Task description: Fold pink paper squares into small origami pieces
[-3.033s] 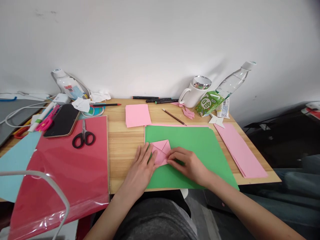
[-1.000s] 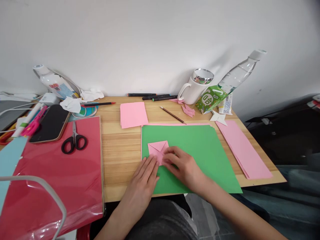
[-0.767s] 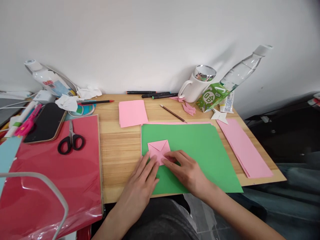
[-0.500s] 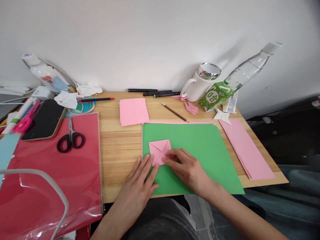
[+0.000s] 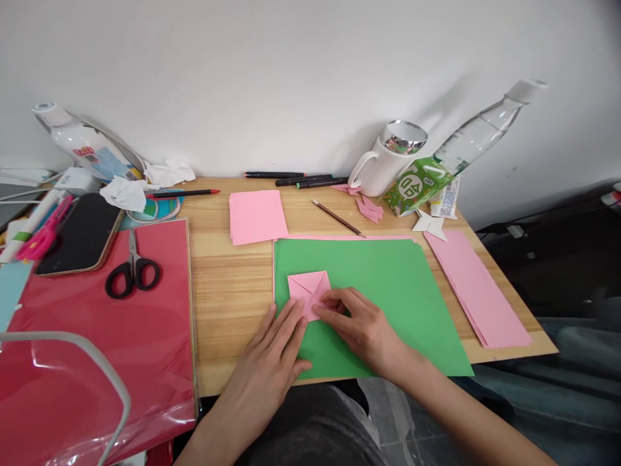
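Observation:
A small folded square of pink origami paper (image 5: 309, 283) lies on green paper sheets (image 5: 388, 278), with crease lines running toward its middle. My left hand (image 5: 274, 359) is open, its outstretched fingertips pressing the paper's lower left part. At the right edge, my right hand (image 5: 361, 330) has thumb and fingers closed on the same paper. The fingertips hide its lower corners.
Beyond the green sheets are a pink paper stack (image 5: 258, 217) and a pencil (image 5: 338, 219). Black scissors (image 5: 132, 268) rest on a red packet (image 5: 107, 349) at left. A mug (image 5: 383, 162), a carton (image 5: 417, 186) and pink strips (image 5: 478, 288) stand or lie at right.
My left fingertips have slid slightly up and inward over the folded paper. My right hand keeps nearly the same place. The whole view has shifted a little.

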The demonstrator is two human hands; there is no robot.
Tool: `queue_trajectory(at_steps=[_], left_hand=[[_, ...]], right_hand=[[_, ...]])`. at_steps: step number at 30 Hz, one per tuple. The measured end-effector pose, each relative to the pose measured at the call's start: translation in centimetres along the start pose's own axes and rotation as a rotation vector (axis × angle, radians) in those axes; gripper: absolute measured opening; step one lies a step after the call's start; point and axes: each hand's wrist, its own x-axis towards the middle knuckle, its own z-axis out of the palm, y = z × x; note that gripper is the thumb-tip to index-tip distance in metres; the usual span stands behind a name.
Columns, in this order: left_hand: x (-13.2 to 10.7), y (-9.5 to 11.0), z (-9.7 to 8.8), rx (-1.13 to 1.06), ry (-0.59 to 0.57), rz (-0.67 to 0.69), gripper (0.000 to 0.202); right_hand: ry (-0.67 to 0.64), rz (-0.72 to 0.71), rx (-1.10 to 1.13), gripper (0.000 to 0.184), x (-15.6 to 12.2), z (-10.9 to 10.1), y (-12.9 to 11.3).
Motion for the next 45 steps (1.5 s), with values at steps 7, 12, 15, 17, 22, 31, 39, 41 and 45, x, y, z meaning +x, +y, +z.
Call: queue_trajectory(at_steps=[7,12,15,17,22,31,39,41,45], left_hand=[[0.5,0.0,0.0,0.0,-0.005,0.015,0.052],[0.6,-0.2,-0.1,0.016,-0.012,0.029,0.054],[0.6,-0.2,-0.1,0.038,-0.024,0.026,0.051],[0.6,-0.2,-0.1,0.04,-0.022,0.022,0.051],[0.6,-0.2,0.0,0.055,-0.025,0.023,0.049],[0.4,0.4,0.1,-0.048,0.015,0.041,0.054],[0.3,-0.4,-0.3,-0.03,-0.036,0.027,0.056],[0.4,-0.5,-0.3,-0.029,-0.056,0.035,0.057],[0.3,-0.6,-0.3,-0.022,-0.049,0.053,0.056]], right_hand=[[-0.013,0.011,0.036,0.025,0.4,0.0,0.4],[0.044,0.023,0.06,0.023,0.4,0.0,0.2],[0.066,0.042,0.002,0.026,-0.5,-0.1,-0.5],[0.044,0.024,-0.037,0.032,-1.5,0.0,-1.4],[0.005,0.063,-0.186,0.049,-3.6,1.2,-4.0],[-0.019,0.103,-0.312,0.055,-3.3,2.9,-4.8],[-0.083,0.035,-0.32,0.053,-3.6,2.3,-3.8],[-0.066,0.041,-0.316,0.053,-3.6,2.4,-3.8],[-0.068,0.045,-0.305,0.052,-3.6,2.7,-3.7]])
